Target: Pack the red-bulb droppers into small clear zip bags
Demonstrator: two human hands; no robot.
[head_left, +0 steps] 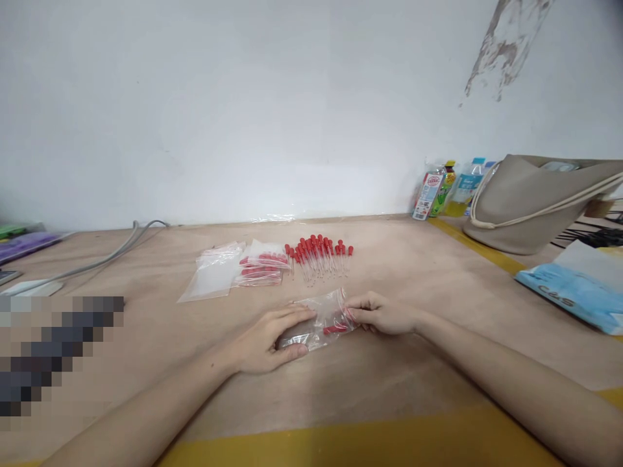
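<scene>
A clear plastic zip bag (318, 310) lies on the table between my hands. A red-topped dropper (335, 330) is inside it, near its right end. My left hand (272, 337) rests flat on the bag's left part, fingers stretched and thumb apart. At the bag's red-lined mouth, my right hand (377, 312) pinches the edge; whether a dropper is also in those fingers cannot be made out. Behind the bag lies a cluster of red-bulbed droppers (316, 250) with clear stems. Left of them are filled bags (260, 272) with red bulbs showing, beside flat zip bags (214, 272).
A grey cable (114, 253) crosses the table's left side. Bottles and a carton (428, 194) stand by the wall at the right, next to a beige bag (530, 201). A blue packet (564, 292) lies at the right. Yellow tape (311, 447) marks the front edge.
</scene>
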